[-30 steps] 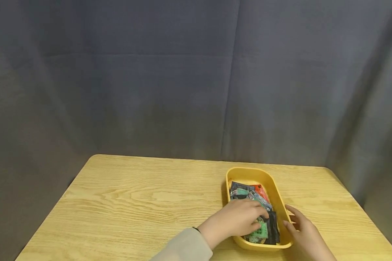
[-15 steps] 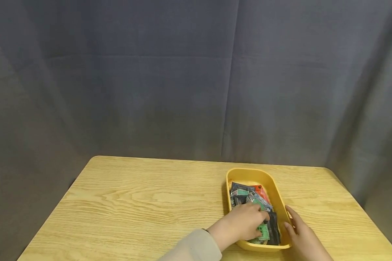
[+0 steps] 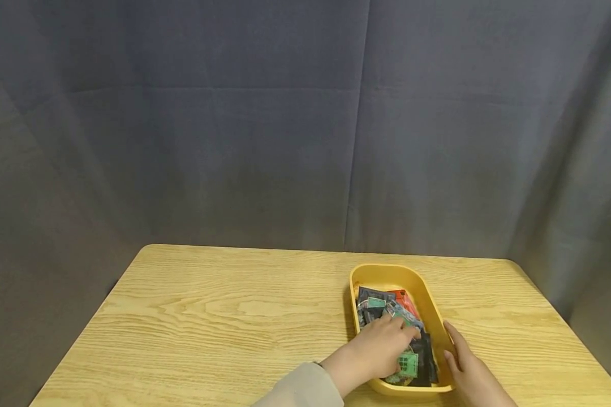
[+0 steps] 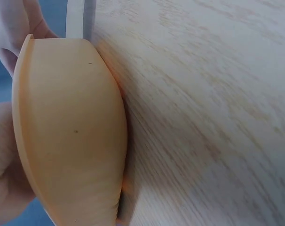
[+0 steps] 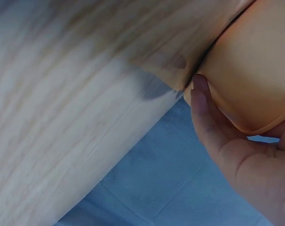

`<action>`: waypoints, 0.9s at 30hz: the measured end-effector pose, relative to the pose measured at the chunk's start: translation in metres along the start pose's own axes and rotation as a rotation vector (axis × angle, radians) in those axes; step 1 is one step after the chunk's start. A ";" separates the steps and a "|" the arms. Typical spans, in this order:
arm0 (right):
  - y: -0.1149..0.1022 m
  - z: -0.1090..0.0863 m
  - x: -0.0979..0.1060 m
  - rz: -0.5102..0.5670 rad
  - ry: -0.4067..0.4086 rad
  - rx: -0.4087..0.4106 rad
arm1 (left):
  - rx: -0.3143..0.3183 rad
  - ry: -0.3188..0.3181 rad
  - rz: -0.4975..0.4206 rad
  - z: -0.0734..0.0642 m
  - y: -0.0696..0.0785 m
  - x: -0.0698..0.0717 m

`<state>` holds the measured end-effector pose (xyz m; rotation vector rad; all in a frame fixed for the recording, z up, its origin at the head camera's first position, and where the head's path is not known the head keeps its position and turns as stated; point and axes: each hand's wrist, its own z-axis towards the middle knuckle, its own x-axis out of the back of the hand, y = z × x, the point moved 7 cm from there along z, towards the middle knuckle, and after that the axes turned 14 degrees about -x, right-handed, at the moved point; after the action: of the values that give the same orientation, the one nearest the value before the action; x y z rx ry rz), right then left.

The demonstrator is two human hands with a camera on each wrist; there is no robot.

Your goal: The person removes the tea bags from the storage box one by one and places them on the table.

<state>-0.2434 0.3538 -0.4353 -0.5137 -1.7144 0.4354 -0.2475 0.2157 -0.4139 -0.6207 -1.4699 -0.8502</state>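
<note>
A yellow tray (image 3: 418,281) holds several small flat packets. My left hand (image 3: 379,346) reaches over the near left rim, its fingers bent down among them. It appears to pinch a black packet with a green label (image 3: 408,364); the fingertips are partly hidden. Another black packet with a green label (image 3: 375,302) and a red packet (image 3: 405,301) lie farther back. Against the tray's outer right wall rests my right hand (image 3: 474,373), with thumb and fingers apart at the rim. The right wrist view shows a fingertip (image 5: 199,87) touching the outside of the tray (image 5: 255,70).
The tray stands on the right part of a wooden table (image 3: 219,322). Wood surface stretches left of it and a narrower strip lies to the right. A grey curtain (image 3: 265,141) hangs behind the table's far edge.
My left hand has shifted slightly right and lower among the packets. The green-labelled packet under it shows more clearly now. My right hand stays at the tray's side.
</note>
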 end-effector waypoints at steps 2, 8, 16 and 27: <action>0.000 0.000 0.000 -0.019 0.005 0.016 | 0.008 0.030 -0.039 0.000 0.000 0.003; 0.003 0.001 -0.001 -0.024 -0.023 -0.013 | 0.003 0.096 -0.068 -0.002 0.002 0.014; 0.004 0.000 -0.003 -0.082 -0.013 -0.029 | 0.027 0.183 -0.071 -0.022 -0.011 0.048; 0.003 0.002 -0.007 -0.135 -0.028 -0.093 | 0.156 0.367 -0.274 -0.069 -0.044 0.081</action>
<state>-0.2437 0.3523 -0.4424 -0.4568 -1.7902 0.2685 -0.2488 0.1251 -0.3420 -0.1349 -1.2824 -0.9905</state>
